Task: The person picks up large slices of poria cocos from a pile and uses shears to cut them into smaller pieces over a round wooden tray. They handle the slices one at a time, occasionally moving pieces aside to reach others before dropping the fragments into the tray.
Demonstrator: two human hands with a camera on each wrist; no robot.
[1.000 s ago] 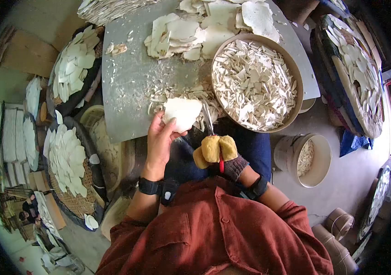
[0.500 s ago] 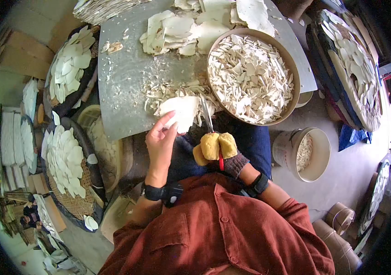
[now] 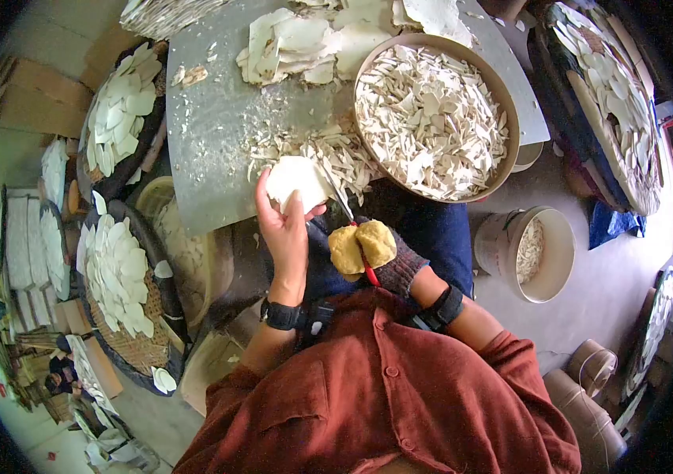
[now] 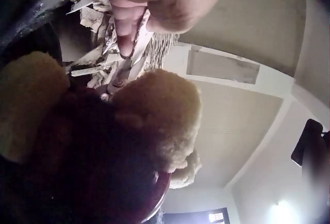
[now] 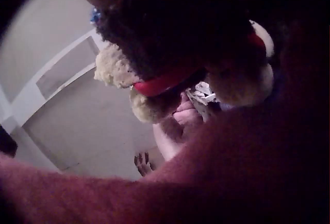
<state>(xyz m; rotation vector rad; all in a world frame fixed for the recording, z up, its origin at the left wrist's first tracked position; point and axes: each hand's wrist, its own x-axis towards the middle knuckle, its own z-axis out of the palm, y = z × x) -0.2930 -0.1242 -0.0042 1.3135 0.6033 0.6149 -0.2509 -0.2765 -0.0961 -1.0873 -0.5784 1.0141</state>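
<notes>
My bare left hand [image 3: 285, 241] pinches a flat white piece [image 3: 298, 183], thin and slab-like, above the table's near edge. My right hand [image 3: 392, 265] wears a dark knitted glove with thick yellow pads [image 3: 356, 246] over the fingers. It grips red-handled scissors [image 3: 338, 191], whose metal blades lie along the white piece's right edge. In the left wrist view the piece [image 4: 141, 41] shows edge-on between the thumb and fingers. The red handle [image 5: 165, 83] curves beside the glove in the right wrist view. Cut white strips [image 3: 336, 150] lie heaped just beyond the piece.
A round tray [image 3: 515, 130] full of white strips stands at the table's right. Larger white sheets [image 3: 293, 47] are stacked at the back of the grey table [image 3: 202, 158]. A white bucket [image 3: 502, 245] stands right, on the floor. Woven baskets [image 3: 119, 347] with white pieces stand left.
The left hand has turned the white piece and shifted its grip, with the thumb now across its lower edge. The scissors have moved left and tilted, with the blades now against the piece.
</notes>
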